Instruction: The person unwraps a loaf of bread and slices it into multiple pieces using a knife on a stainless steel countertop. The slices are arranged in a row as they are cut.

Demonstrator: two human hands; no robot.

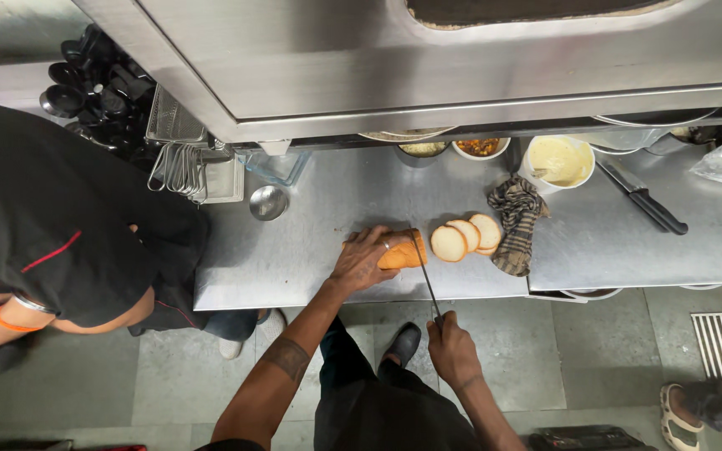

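Right hand [453, 351]: nearest item, at 6 o'clock of the frame; fingers are closed around the handle of the knife.
Knife [426, 280]: one in use; a long thin blade is run from the right hand up toward 12 o'clock, its far end laid against the cut face of the loaf.
Left hand [367, 257]: fingers are spread and pressed down over the loaf, gripping its uncut end.
Bread loaf [404, 252]: one, golden-crusted, lying on the steel counter [311, 250] near frame centre, partly covered by the left hand. Judged light and soft, easily crushed; best held gently on the crust at the uncut end, well clear of the blade.
Cut slices [465, 236]: three are counted, round and pale, overlapped in a row at 3 o'clock of the loaf.
Checked cloth [517, 222]: one, crumpled, just beside the slices.
Spare knives [645, 199]: two, dark-handled, at 2 o'clock.
Tub of yellow spread [558, 160]: one, beyond the cloth.
Small steel bowl [268, 202]: one, at 11 o'clock of the loaf.
Second person [52, 225]: one, in dark clothing, at 9 o'clock.
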